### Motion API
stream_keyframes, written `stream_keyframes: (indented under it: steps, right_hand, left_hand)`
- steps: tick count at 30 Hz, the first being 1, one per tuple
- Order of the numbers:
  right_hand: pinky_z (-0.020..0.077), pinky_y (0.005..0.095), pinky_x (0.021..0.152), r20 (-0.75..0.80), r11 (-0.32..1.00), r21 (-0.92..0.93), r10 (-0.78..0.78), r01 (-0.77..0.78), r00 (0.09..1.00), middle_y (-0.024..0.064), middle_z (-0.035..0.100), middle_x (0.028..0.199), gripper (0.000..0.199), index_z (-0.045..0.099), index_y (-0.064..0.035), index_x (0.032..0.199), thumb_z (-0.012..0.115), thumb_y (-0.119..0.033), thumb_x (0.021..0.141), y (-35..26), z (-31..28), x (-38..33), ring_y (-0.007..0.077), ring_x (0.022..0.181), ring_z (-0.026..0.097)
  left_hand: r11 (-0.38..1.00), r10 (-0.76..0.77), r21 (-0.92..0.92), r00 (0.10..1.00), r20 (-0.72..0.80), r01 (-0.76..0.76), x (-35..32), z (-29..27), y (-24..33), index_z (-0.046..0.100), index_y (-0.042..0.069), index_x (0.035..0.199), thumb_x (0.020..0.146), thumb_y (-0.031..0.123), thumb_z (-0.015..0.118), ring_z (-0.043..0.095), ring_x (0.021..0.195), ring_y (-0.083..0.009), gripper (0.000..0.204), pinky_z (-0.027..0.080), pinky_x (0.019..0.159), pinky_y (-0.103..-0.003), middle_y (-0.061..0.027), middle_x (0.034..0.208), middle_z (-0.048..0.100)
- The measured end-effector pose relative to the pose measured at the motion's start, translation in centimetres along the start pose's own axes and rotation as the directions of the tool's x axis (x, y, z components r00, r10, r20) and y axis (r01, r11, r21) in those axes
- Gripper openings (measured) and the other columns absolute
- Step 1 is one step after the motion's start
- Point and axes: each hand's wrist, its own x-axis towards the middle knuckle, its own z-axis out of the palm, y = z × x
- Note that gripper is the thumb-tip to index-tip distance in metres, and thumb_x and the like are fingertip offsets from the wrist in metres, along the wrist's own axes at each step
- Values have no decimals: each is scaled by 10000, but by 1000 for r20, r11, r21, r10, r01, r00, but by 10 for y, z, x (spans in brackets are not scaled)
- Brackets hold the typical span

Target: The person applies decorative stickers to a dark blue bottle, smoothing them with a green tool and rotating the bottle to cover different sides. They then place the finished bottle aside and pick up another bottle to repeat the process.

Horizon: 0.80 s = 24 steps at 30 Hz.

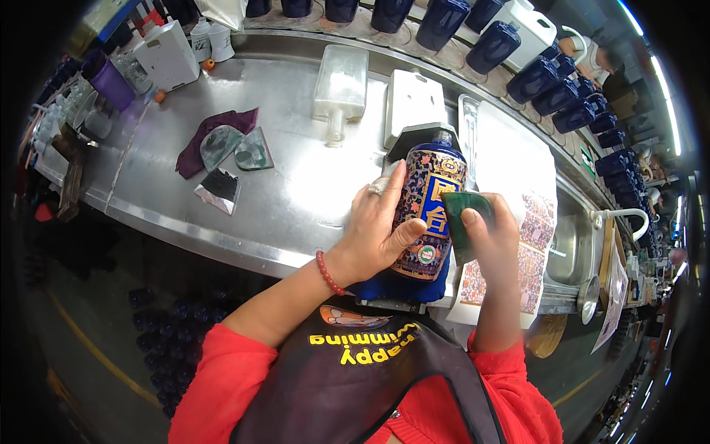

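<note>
A dark blue bottle (418, 255) with a colourful patterned decal wrapped round it lies tilted in front of me, its neck pointing away. My left hand (375, 229) holds it from the left, with fingers along its side and thumb across the front. In my right hand (488, 233) is a dark green flat scraper (460, 218), pinched between thumb and fingers against the right part of the decal. The bottle rests on a blue cloth (403, 288) near the bench edge. A dark angular support (419, 138) stands behind its neck.
On the metal bench (281, 200) lie a purple cloth (198, 144), several flat scraper pieces (255, 150), a clear bottle (342, 83) and a white block-shaped container (414, 96). Printed decal sheets (534, 222) lie at right, beside a sink (573, 248). Blue bottles (441, 24) line the far belt.
</note>
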Motion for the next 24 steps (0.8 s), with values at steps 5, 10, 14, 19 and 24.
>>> stream_keyframes:
  steps: [5, 10, 14, 19, 24]
  right_hand:
    - [500, 268, 704, -6, 1000, -12, 5, -5, 1000, 54, 653, 842, 258, 614, 17, 1056, 703, -207, 965, 4, 1, -1, 110, 773, 590]
    - [500, 276, 714, 2, 1000, -4, 14, -14, 1000, 58, 653, 857, 261, 615, 16, 1063, 699, -213, 968, 0, 3, -1, 113, 782, 590]
    - [499, 279, 722, 19, 1000, 6, 19, -19, 1000, 64, 654, 871, 269, 618, 14, 1068, 700, -220, 967, 1, 3, 1, 115, 794, 588]
    - [507, 276, 729, 39, 1000, -19, -21, 21, 999, 80, 673, 919, 267, 621, 18, 1120, 688, -196, 974, 11, -4, -1, 126, 816, 605]
    - [552, 259, 842, -155, 996, 53, -68, 77, 986, 114, 662, 1215, 414, 505, -11, 1452, 546, -105, 1051, 23, -1, -2, 130, 948, 645]
  left_hand:
    - [999, 9, 50, 1000, 2, -9, 10, 4, -1, 144, -127, 1565, 1000, 687, 393, 446, 1359, -447, 1022, 261, 1167, -512, -347, 1475, 425]
    - [974, -85, -209, 995, 43, 93, 14, 3, -3, 151, -110, 1570, 1003, 668, 418, 401, 1394, -481, 999, 287, 1173, -502, -365, 1493, 394]
    - [998, 56, 31, 998, -14, -56, 16, 3, -6, 153, -96, 1576, 1004, 652, 440, 382, 1412, -486, 985, 289, 1184, -482, -374, 1517, 355]
    - [984, -41, -172, 999, 33, 46, 20, 0, -3, 177, -65, 1591, 1036, 600, 412, 406, 1412, -461, 898, 321, 1174, -459, -350, 1527, 372]
    - [991, 111, 68, 994, 13, -112, 24, -7, -2, 209, -72, 1582, 1034, 600, 428, 446, 1383, -456, 895, 344, 1158, -452, -332, 1493, 433]
